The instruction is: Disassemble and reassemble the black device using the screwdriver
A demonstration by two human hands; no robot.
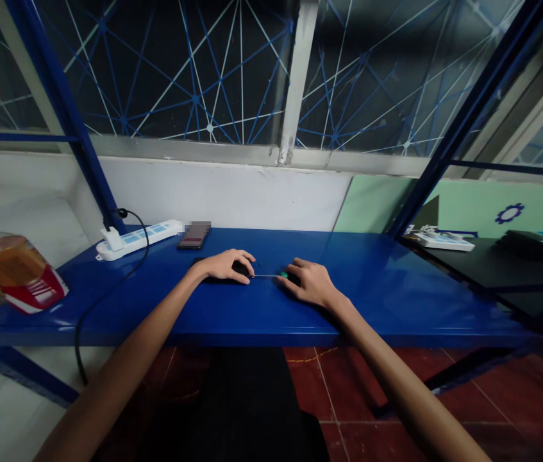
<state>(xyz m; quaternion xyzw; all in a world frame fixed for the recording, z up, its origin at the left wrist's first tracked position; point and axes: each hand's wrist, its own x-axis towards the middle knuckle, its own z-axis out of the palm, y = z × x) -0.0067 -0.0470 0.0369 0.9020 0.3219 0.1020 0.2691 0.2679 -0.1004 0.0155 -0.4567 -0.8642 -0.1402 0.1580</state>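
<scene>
In my right hand (pixel 312 282) is a screwdriver with a green handle (pixel 283 274), held between thumb and fingers just above the blue table. Its thin metal shaft (pixel 266 276) lies level and points left, reaching the fingertips of my left hand (pixel 227 265). My left thumb and index finger are pinched together at the shaft's tip; whatever small thing may be between them is hidden. Beneath that hand lies a flat black object (pixel 214 278), partly covered by it. A tiny dark piece (pixel 259 264) rests on the table between my hands, too small to name.
The blue table (pixel 372 308) has metal uprights at both sides. A white power strip (pixel 139 239) with a black cable and a phone (pixel 195 235) lie at the back left. A bottle of amber liquid (pixel 11 266) stands far left. A black surface with devices adjoins on the right.
</scene>
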